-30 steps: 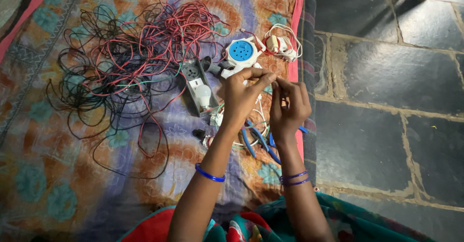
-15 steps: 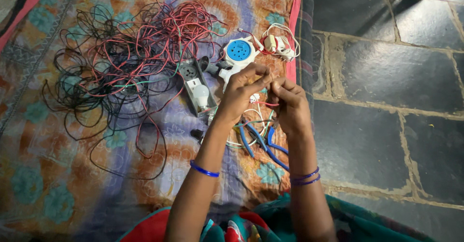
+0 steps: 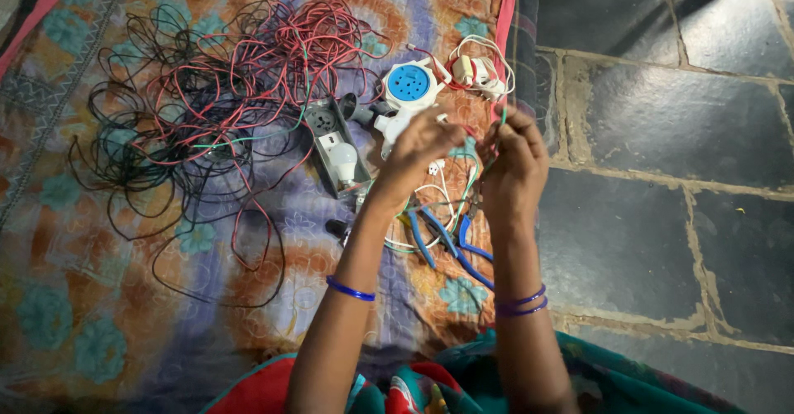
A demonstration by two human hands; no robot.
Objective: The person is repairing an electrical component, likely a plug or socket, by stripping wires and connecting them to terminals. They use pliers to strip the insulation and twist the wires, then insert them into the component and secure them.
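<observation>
Green wire (image 3: 475, 178) pinched between left hand (image 3: 418, 145), right hand (image 3: 517, 153).

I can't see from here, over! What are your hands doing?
Left hand and right hand pinching thin wires. Blue-handled pliers beneath. Wire tangle off left.

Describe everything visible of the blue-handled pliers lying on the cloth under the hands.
The pliers lie flat on the patterned cloth, between and just below the two wrists. Their handles, sleeved in blue, look like plastic and spread apart toward the person; more than one pair may overlap here, which I cannot tell. The metal head points toward the hands and is mostly hidden. White and green wires cross it. Neither the left hand nor the right hand touches it.
</observation>
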